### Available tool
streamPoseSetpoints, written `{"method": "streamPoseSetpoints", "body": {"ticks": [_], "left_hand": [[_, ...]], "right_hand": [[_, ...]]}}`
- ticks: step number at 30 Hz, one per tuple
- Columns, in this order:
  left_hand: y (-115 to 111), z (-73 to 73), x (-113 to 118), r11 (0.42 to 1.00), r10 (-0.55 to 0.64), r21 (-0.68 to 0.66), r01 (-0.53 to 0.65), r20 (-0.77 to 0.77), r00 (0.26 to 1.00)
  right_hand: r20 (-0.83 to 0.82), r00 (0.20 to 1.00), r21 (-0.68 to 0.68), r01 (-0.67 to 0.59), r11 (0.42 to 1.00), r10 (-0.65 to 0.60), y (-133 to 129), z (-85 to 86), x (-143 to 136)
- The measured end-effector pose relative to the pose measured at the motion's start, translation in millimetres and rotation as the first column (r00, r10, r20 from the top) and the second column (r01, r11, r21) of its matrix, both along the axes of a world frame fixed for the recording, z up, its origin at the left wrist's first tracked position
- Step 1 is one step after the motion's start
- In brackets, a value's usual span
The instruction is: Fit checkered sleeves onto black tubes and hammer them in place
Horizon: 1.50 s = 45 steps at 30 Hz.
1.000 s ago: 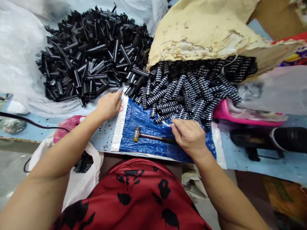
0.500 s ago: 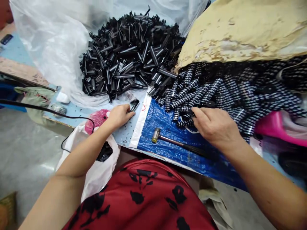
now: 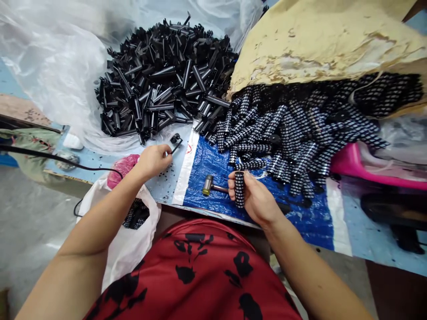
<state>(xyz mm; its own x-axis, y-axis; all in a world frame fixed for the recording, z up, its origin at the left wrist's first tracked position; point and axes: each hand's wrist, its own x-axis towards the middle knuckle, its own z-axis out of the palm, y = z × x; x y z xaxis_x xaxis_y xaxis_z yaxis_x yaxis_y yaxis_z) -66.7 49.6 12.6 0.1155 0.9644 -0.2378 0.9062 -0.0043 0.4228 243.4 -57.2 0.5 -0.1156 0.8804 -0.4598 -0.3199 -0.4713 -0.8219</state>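
Note:
Between the fingers of my left hand (image 3: 156, 161) is a slim black plastic piece (image 3: 176, 146) with a toothed end, held just above the light blue tabletop. My right hand (image 3: 256, 198) is closed around a black tube with rows of white marks (image 3: 239, 189), held nearly upright over the blue plastic sheet. Under and behind that hand lies a small hammer (image 3: 208, 185) with a yellowish face; part of its handle is hidden. Beyond my right hand spreads a pile of similar white-marked tubes (image 3: 283, 129).
A heap of plain black plastic pieces (image 3: 160, 84) lies on clear plastic film at the back. A yellow sack (image 3: 320, 40) covers the rear of the tube pile. At right is a pink container (image 3: 350, 164); a white bag (image 3: 120, 240) hangs at the left front edge.
My right hand has come away from the tube pile toward me and left, now with one white-marked tube in it. My left hand still holds its black piece, now turned toothed end up.

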Motion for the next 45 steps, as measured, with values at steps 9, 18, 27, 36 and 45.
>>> {"method": "streamPoseSetpoints", "body": {"ticks": [9,18,27,36,45], "left_hand": [[-20.3,-1.7,8.5,0.773,0.633,-0.559,-0.300,0.712,0.303],[-42.3,4.5,64.3,0.717,0.664,-0.639,-0.276,0.748,-0.006],[-81.5,0.7,143.8,0.894,0.369,-0.428,0.134,0.872,0.323],[-86.2,13.7,125.6,0.916,0.241,-0.347,0.201,0.876,0.418],[-99.5,5.5,139.7,0.908,0.396,-0.418,-0.011,0.853,0.340]], "right_hand": [[0.011,0.999,0.069,0.045,0.997,-0.046,-1.9,1.2,-14.3],[-0.086,0.990,0.012,0.113,0.994,-0.111,-5.6,-4.7,-17.9],[-0.093,0.942,0.053,0.328,0.943,-0.323,3.2,-1.7,-35.3],[0.673,0.675,0.718,-0.501,0.482,-0.302,-14.2,-8.1,11.0],[0.666,0.505,0.732,-0.586,0.348,-0.549,-19.2,-4.7,12.4]]}}
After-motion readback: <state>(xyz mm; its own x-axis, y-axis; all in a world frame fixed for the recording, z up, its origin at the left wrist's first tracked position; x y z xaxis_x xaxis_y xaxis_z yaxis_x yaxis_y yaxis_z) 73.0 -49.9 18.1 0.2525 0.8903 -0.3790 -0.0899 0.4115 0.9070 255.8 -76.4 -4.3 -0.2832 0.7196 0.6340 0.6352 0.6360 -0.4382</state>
